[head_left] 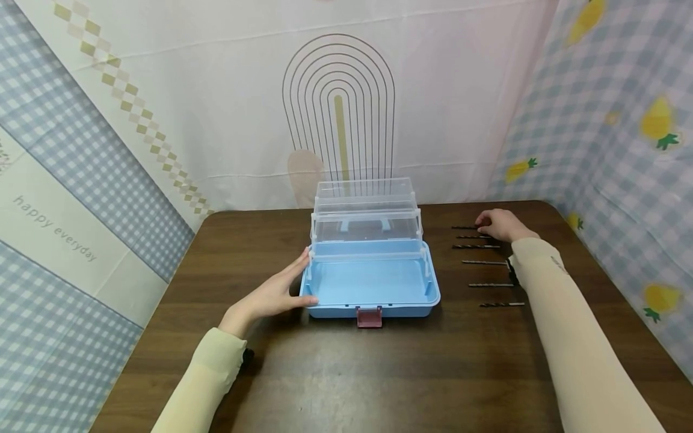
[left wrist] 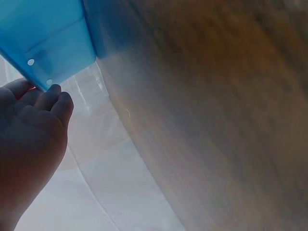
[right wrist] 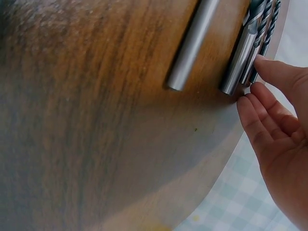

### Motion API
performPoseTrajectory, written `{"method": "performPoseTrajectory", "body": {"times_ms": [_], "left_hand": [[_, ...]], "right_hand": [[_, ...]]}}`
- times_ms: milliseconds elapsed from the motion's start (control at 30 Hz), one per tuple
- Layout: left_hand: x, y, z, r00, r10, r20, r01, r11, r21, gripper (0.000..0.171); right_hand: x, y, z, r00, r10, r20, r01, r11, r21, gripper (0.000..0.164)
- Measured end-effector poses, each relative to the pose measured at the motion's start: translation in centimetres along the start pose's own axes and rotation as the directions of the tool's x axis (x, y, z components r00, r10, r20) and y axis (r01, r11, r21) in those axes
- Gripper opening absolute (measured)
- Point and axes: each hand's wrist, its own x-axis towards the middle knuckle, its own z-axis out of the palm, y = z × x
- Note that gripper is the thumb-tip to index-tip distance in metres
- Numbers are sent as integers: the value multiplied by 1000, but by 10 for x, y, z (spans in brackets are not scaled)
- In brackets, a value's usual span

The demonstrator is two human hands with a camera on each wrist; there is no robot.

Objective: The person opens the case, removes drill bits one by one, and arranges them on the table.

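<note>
A light blue plastic toolbox (head_left: 373, 311) with a pink latch (head_left: 369, 317) stands on the table, its clear lid and trays (head_left: 365, 207) raised at the back. My left hand (head_left: 276, 293) rests against its left side, fingers extended along the wall and thumb at the front corner. The blue wall (left wrist: 53, 38) shows above those fingers in the left wrist view. On the right, my right hand (head_left: 500, 224) pinches the shank of the farthest drill bit (head_left: 462, 227) between thumb and fingertips. Thicker bits (right wrist: 240, 62) lie beside it in the right wrist view.
Several more drill bits lie in a column toward me, including a silver one (head_left: 489, 285) and the nearest bit (head_left: 500, 304). The brown wooden table (head_left: 346, 373) ends at a patterned cloth backdrop (head_left: 444, 108) behind and at both sides.
</note>
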Motion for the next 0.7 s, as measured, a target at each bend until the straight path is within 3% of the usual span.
{"method": "performPoseTrajectory", "body": {"times_ms": [300, 467, 700], "left_hand": [[6, 0, 2, 1000, 7, 9, -7, 1000, 4, 107], [9, 1, 1, 1000, 9, 13, -9, 1000, -2, 106], [6, -3, 2, 1000, 11, 11, -11, 1000, 11, 107]], "right_hand": [[-7, 0, -4, 1000, 15, 0, -15, 1000, 19, 36], [-8, -5, -15, 998, 56, -20, -54, 994, 95, 45], [-2, -24, -27, 995, 40, -88, -21, 979, 204, 53]]}}
